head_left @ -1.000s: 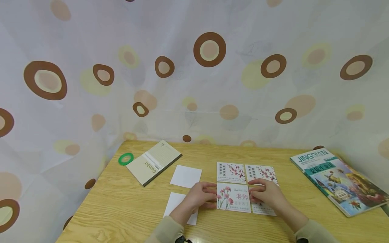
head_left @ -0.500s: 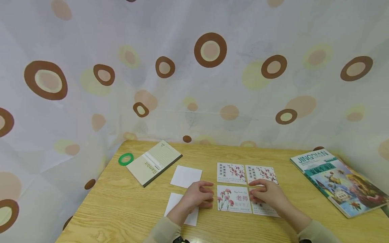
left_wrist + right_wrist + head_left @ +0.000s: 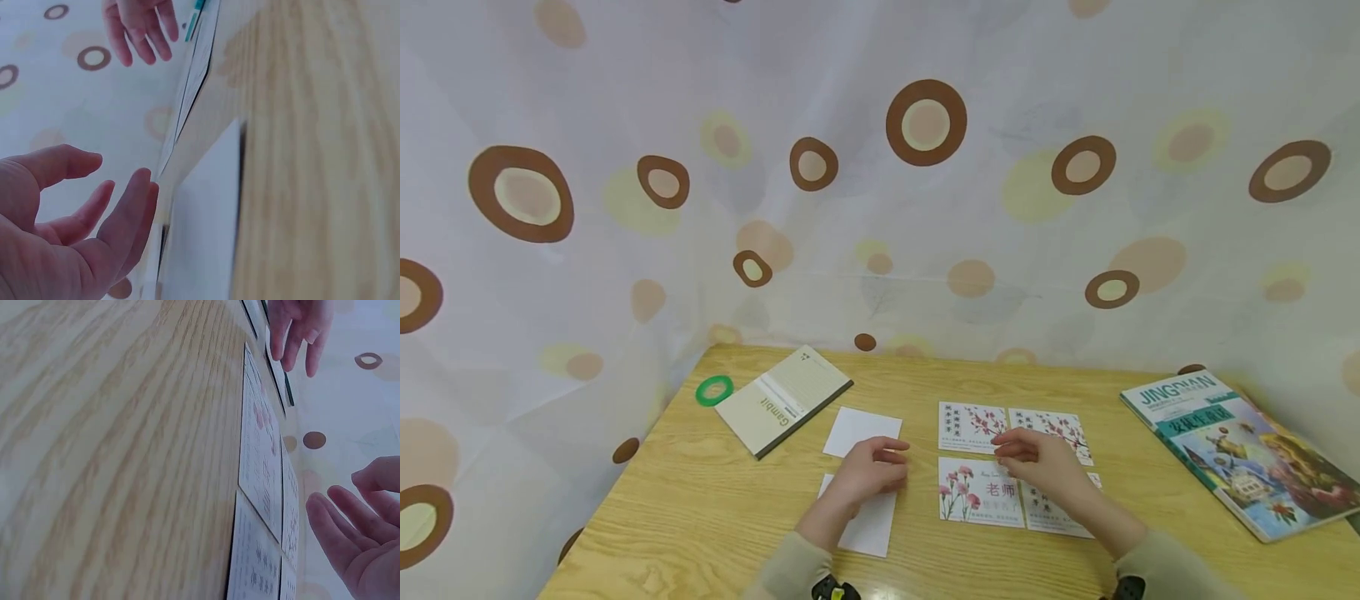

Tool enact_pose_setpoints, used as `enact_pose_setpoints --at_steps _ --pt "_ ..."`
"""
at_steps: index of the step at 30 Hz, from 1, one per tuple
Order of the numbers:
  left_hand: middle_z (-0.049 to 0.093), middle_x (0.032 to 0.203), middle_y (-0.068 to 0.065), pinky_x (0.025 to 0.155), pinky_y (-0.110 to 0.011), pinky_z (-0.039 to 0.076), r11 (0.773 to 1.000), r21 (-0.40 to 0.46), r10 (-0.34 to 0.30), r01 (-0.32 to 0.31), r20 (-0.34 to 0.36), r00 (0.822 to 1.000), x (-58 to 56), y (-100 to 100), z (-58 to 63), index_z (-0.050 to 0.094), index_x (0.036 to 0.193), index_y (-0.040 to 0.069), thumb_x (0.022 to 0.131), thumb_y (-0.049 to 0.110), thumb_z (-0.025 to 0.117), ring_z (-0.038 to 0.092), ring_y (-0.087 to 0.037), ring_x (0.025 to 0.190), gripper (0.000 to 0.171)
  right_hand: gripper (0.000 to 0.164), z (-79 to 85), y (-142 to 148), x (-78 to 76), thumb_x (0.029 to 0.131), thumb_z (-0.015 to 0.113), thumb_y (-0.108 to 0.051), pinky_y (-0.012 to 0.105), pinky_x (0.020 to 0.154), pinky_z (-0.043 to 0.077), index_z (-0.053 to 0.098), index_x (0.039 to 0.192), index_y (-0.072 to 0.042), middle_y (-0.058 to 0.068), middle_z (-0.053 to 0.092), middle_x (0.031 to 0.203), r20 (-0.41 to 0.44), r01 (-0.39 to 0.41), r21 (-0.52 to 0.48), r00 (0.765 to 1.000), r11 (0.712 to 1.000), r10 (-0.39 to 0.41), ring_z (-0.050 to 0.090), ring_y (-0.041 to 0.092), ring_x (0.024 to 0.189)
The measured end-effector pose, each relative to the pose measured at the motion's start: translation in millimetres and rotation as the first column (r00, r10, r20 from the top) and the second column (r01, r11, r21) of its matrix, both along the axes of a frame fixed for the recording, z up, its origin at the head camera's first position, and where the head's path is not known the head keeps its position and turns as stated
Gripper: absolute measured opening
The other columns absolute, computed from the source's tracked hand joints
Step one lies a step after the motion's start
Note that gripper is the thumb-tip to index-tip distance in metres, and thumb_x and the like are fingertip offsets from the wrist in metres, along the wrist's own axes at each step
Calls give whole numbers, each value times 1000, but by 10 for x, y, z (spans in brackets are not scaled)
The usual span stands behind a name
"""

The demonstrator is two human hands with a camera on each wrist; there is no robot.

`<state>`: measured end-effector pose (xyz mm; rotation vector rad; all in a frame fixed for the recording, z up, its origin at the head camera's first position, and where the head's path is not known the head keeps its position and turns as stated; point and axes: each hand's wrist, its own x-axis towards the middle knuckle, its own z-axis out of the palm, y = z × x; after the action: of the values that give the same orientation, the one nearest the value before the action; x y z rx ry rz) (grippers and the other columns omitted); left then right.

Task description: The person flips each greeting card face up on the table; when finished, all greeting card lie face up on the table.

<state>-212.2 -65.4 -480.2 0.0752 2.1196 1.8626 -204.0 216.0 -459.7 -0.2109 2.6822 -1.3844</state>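
Note:
Four-square on the table lie printed cards: a carnation card [image 3: 961,492] at front left, a plum-blossom card [image 3: 966,427] behind it, another blossom card [image 3: 1071,433] at back right, and a partly covered card [image 3: 1052,518] at front right. My right hand [image 3: 1045,467] hovers over this group, its fingers loosely bent around nothing. To the left, my left hand [image 3: 867,475] hangs above two blank white cards, the rear card [image 3: 861,429] and the front card [image 3: 871,529]. Its fingers are relaxed and hold nothing; the left wrist view shows the hand [image 3: 81,237] apart from the white card [image 3: 203,219].
A beige notebook [image 3: 782,400] lies at back left, with a green ring [image 3: 714,390] beside it. At the right edge rests a colourful magazine [image 3: 1247,450]. A spotted curtain [image 3: 850,208] surrounds the wooden table [image 3: 700,517] at the back and sides.
My left hand has left the carnation card's edge and moved left and up. My right hand has lifted from the cards, shifting slightly left and away from me. The cards keep their layout.

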Motion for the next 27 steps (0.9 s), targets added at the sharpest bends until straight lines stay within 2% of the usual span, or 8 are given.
enact_pose_setpoints --at_steps 5,10,15,20,24,27 --pt "64 115 -25 77 -31 60 999 -11 36 -36 -37 999 -56 -200 25 60 126 -8 85 0 65 67 -16 86 42 29 -12 -81 -43 90 66 -4 31 78 60 68 120 -7 11 73 112 -79 -24 86 996 996 30 69 26 102" --pt "65 117 -23 79 -32 60 990 -89 101 -107 -60 993 -108 -420 56 60 128 -4 87 4 68 66 -18 91 43 30 -12 -191 -112 90 66 -3 34 84 59 68 120 -6 14 71 118 -176 -63 100 981 993 80 67 32 107" --pt "66 114 -22 77 -30 57 969 -165 170 -184 -98 981 -88 -587 36 61 127 -3 85 3 69 65 -22 96 43 31 -23 -349 -165 90 66 -3 39 90 58 68 121 -6 13 69 121 -230 -121 140 961 983 151 65 34 113" --pt "64 115 -25 76 -27 56 964 -158 196 -214 -124 973 -76 -687 1 60 126 -6 84 2 68 64 -24 97 44 34 -34 -490 -203 89 67 -2 42 91 57 67 123 -6 13 68 124 -255 -169 182 943 969 212 64 35 114" --pt "63 118 -27 78 -28 56 957 -165 217 -240 -143 966 -91 -749 18 60 127 -7 84 1 68 65 -29 101 44 38 -40 -603 -267 89 69 -5 44 87 57 65 127 -7 13 67 126 -268 -212 261 921 942 282 64 35 112" --pt "61 121 -27 83 -31 56 952 -179 225 -248 -137 965 -109 -770 39 60 128 -5 85 2 68 63 -34 107 44 40 -38 -676 -317 90 70 -7 35 78 53 63 129 -8 12 66 129 -261 -240 322 907 916 329 66 30 101"
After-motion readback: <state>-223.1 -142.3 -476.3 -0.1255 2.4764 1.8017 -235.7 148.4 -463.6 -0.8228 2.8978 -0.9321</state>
